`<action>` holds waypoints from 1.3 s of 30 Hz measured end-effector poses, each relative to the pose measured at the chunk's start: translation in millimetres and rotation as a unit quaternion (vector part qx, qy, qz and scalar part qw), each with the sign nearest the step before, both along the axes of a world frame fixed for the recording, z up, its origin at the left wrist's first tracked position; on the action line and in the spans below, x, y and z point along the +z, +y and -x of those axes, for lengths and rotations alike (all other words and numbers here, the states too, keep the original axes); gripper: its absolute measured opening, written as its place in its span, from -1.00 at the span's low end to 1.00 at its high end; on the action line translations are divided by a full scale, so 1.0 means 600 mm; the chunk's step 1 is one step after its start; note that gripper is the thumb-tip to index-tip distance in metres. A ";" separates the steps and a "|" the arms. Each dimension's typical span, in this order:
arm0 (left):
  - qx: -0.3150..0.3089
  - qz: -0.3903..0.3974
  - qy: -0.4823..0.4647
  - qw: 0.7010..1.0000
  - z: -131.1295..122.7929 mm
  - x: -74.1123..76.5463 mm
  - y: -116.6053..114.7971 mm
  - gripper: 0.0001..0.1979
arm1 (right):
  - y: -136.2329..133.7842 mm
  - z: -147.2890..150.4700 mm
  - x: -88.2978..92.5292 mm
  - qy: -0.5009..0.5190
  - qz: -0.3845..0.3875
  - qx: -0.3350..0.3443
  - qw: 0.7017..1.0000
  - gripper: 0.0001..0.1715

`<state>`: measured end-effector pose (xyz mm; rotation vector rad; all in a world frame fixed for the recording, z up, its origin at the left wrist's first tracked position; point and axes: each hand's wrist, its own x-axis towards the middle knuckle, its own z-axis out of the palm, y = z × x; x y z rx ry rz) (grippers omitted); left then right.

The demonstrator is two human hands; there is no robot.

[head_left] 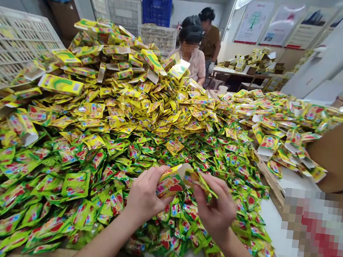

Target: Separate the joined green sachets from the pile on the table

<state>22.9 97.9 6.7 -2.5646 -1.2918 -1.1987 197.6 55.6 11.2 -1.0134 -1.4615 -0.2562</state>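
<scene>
My left hand [146, 194] is wrapped round a small yellow printed carton [171, 182], its open end tilted up and to the right. In my right hand [216, 207] are one or more small yellow-green sachets [203, 184], pinched between thumb and fingers right at the mouth of the carton. How many sachets there are I cannot tell. Beneath both hands spreads a deep heap of green sachets [77, 183] with red fruit prints. Behind it rises a pile of yellow sachets [161, 106].
Yellow cartons [61, 83] lie heaped at the left and back, with more cartons [269, 142] at the right beyond a wooden strip [268, 190]. A white plastic crate [15, 47] stands at the left, a brown cardboard box [341, 145] at the right. Two people [194, 60] are across the table.
</scene>
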 end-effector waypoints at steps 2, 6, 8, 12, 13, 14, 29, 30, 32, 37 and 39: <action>0.001 -0.003 0.011 1.000 0.001 0.001 -0.002 -0.54 | 0.003 -0.005 0.011 -0.004 0.078 0.066 0.995 -0.66; -0.004 -0.010 0.066 0.998 0.000 -0.005 -0.002 -0.53 | 0.009 -0.022 0.026 0.066 0.317 0.176 0.930 -0.82; -0.018 0.000 0.087 0.996 -0.002 -0.008 -0.002 -0.50 | 0.013 -0.028 0.025 0.155 0.408 0.219 0.873 -0.73; -0.028 0.026 0.053 0.998 -0.006 -0.013 -0.002 -0.51 | 0.020 -0.028 0.015 0.287 0.429 0.266 0.814 -0.61; -0.027 0.028 0.039 0.999 -0.007 -0.013 -0.003 -0.52 | 0.021 -0.025 0.013 0.290 0.412 0.257 0.825 -0.61; -0.027 0.029 0.026 0.999 -0.009 -0.013 -0.005 -0.54 | 0.021 -0.021 0.011 0.287 0.392 0.235 0.842 -0.62; -0.069 0.064 -0.017 0.995 -0.021 -0.015 -0.014 -0.58 | -0.002 0.017 -0.005 0.050 0.387 0.154 0.908 -0.82; -0.076 0.077 -0.040 0.993 -0.021 -0.011 -0.014 -0.52 | -0.001 0.018 -0.004 0.105 0.394 0.167 0.898 -0.81; -0.069 0.127 -0.107 0.984 -0.020 -0.002 -0.013 -0.41 | 0.002 0.017 0.000 0.223 0.399 0.200 0.867 -0.74; -0.132 0.339 -0.214 0.907 -0.018 -0.003 -0.013 -0.57 | 0.010 0.000 0.009 0.227 0.369 0.184 0.882 -0.70; -0.147 0.354 -0.237 0.893 -0.020 -0.010 -0.014 -0.61 | 0.012 -0.004 0.009 0.176 0.364 0.191 0.894 -0.67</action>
